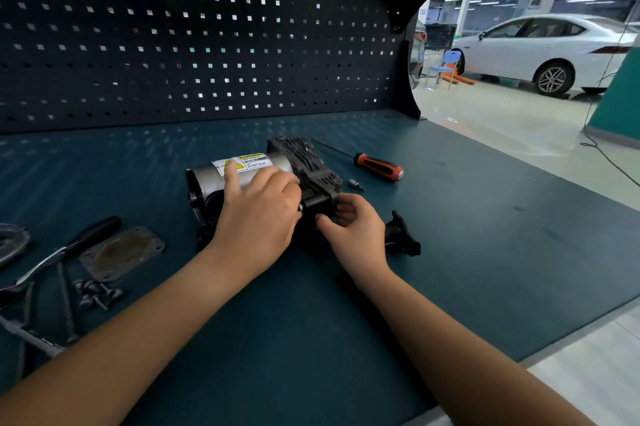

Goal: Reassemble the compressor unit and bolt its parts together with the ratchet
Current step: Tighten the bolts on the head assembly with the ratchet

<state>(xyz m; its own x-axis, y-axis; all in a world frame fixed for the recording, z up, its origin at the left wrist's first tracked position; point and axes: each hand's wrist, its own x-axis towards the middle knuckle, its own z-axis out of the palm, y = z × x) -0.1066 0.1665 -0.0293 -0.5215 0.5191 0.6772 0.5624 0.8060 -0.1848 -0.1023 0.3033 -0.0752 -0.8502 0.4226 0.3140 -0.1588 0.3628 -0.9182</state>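
Observation:
The compressor unit (277, 162) lies on its side mid-bench: a silver cylinder with a yellow warning label joined to a black finned head. My left hand (258, 217) rests over the cylinder and grips it where it meets the black body. My right hand (353, 228) pinches the near corner of the black block. The ratchet (69, 249), black-handled, lies at the left. Beside it are a flat cover plate (121, 252) with corner holes and several loose bolts (97, 294). A separate black part (401, 233) sits just right of my right hand.
A red-and-black screwdriver (377, 166) and a small socket bit (356, 184) lie behind the unit to the right. Long bolts (65, 301) and a round part (10, 242) sit at the far left. A pegboard (207, 37) backs the bench. The bench edge (571, 332) runs close on the right.

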